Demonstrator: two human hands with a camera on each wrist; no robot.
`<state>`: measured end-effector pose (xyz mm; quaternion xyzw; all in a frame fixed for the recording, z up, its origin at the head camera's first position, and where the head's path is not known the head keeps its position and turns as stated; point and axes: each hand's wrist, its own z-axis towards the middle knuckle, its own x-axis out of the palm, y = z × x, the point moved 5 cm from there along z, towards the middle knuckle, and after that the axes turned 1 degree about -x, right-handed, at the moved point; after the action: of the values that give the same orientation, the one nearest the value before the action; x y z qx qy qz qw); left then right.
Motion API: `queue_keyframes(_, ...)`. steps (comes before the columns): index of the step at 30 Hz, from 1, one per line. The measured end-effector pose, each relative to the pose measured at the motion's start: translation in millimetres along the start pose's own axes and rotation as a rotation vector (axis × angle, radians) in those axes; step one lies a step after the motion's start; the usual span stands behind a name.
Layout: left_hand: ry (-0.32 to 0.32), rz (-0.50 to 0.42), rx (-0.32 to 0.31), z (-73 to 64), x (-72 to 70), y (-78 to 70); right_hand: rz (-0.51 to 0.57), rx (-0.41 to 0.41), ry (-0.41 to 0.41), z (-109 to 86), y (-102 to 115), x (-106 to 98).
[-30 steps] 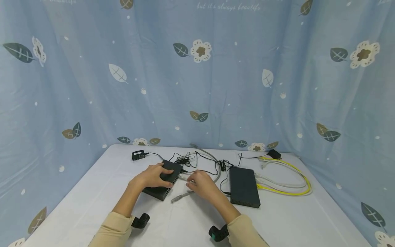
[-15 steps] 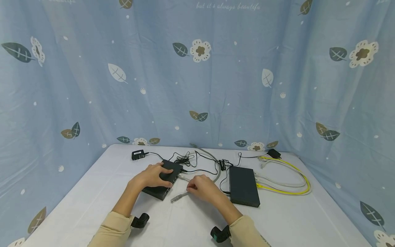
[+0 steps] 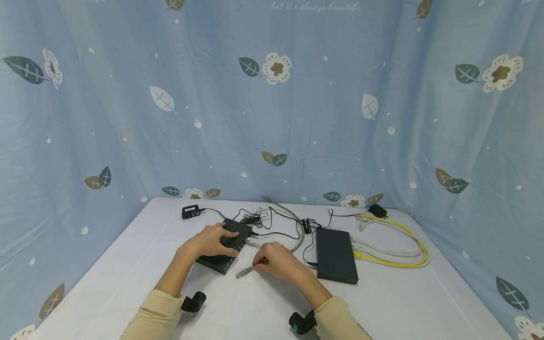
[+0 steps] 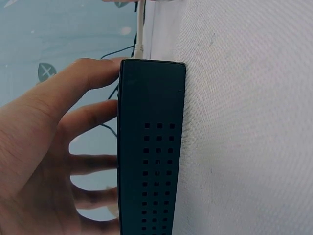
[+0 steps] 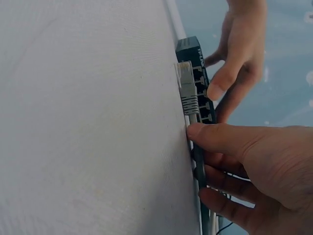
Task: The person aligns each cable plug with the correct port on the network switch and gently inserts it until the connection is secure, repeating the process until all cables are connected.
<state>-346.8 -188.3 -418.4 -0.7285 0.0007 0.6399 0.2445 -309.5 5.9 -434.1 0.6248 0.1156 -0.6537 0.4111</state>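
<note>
My left hand [image 3: 210,243] rests on the top of a black network switch [image 3: 224,268] at centre left, fingers spread over it. In the left wrist view its fingertips touch the switch's upper face above the vented end. My right hand [image 3: 274,260] pinches a grey Ethernet cable [image 5: 192,118] just behind its plug [image 5: 187,88]. That plug lies low over the white cloth, apart from the row of ports [image 5: 202,93] on the switch's side. A light cable [image 4: 140,29] is plugged into the same side, farther back.
To the right lies a second black switch [image 3: 337,256], with yellow [image 3: 401,266] and white cables in its right side. Black adapters [image 3: 190,212] sit at both back corners. Bundled black power cords [image 3: 254,220] run between them. A blue curtain [image 3: 272,118] closes off the back.
My right hand has come down onto the grey Ethernet cable and shifted left, nearer its plug, now pinching it. The left hand and the switch have stayed put.
</note>
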Motion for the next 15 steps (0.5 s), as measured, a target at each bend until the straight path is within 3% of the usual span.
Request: queue_keyframes(15, 0.003, 0.009, -0.017, 0.3, 0.5, -0.2, -0.024, -0.009, -0.028, -1.6, -5.6, -7.6)
